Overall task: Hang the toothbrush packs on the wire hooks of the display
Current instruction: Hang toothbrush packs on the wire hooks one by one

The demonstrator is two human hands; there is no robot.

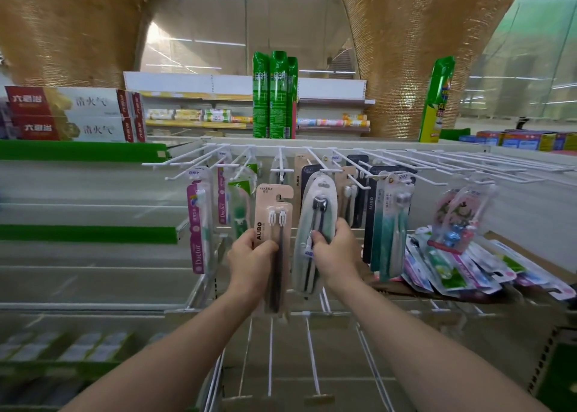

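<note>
Head view looks down on both arms raised to the rack of white wire hooks (282, 161). Left hand (249, 260) is curled round the lower half of a beige AUBO pack (274, 221), whose hanger slot sits just above the fingers, below the hook tips. Right hand (335, 252) pinches an oval clear pack (317, 221), its top at a hook end above the knuckles (whether the slot is threaded, I cannot tell). A heap of loose packs (462, 261) lies well off to the right of that hand. The likely risk is that, with both hands full, a slot misses its wire and the pack slips down, or neighbouring hung packs get knocked.
</note>
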